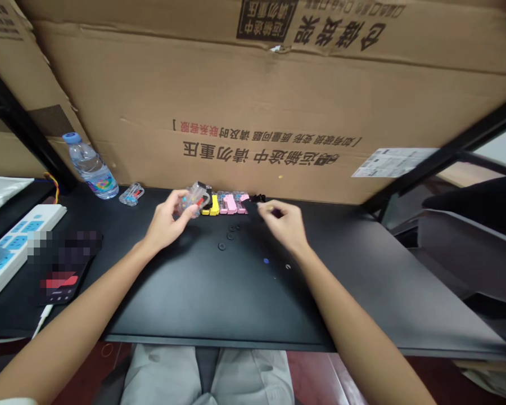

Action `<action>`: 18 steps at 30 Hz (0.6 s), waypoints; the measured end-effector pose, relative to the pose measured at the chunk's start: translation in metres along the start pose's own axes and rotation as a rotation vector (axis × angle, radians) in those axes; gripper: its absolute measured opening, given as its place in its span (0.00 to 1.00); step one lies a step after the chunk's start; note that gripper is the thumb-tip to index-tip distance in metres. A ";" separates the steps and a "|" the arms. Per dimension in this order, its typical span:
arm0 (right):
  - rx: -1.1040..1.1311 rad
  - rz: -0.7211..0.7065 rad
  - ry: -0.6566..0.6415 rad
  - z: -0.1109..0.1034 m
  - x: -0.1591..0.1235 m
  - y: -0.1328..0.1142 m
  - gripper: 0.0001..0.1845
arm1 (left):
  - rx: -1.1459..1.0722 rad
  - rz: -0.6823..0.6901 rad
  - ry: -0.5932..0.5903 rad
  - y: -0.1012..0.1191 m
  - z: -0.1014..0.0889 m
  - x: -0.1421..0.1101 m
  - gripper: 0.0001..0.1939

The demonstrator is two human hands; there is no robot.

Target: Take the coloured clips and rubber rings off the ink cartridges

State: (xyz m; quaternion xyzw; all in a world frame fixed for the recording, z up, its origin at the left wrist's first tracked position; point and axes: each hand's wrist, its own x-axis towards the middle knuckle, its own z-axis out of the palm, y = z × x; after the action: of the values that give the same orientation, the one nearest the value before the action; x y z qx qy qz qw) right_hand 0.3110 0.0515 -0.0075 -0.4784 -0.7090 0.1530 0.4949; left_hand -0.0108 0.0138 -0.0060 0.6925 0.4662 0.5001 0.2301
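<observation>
My left hand [166, 220] holds a transparent plastic casing [190, 200] with red and blue parts inside, up near the far edge of the black desk [219, 298]. My right hand [283, 225] pinches a tiny gold-coloured piece [270, 208] between its fingertips. Between the hands, a row of yellow and pink plastic parts [228, 203] lies against the cardboard. Several small black rings [231, 233] sit just below that row. A small blue piece [266, 261] and a tiny metal ring [287, 266] lie near my right hand.
A second transparent casing [131, 194] lies beside a water bottle [90, 166] at back left. A white power strip [25, 250] and a phone [63, 270] sit at left. A large cardboard box [236, 101] forms the far side; black frame bars flank it.
</observation>
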 end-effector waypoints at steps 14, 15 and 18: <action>-0.395 0.293 0.103 -0.022 0.019 0.074 0.23 | 0.928 -0.366 -0.061 -0.018 -0.046 0.017 0.22; -0.393 0.281 0.109 -0.023 0.018 0.072 0.23 | 0.956 -0.321 -0.049 -0.015 -0.044 0.016 0.22; -0.385 0.229 0.132 -0.026 0.015 0.067 0.20 | 1.009 -0.137 -0.018 -0.002 -0.037 0.011 0.20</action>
State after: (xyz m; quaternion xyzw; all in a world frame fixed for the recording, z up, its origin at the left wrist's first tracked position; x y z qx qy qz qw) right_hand 0.3671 0.0907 -0.0332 -0.6501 -0.6323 0.0385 0.4195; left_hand -0.0443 0.0189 0.0127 0.6896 0.6920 0.1906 -0.0966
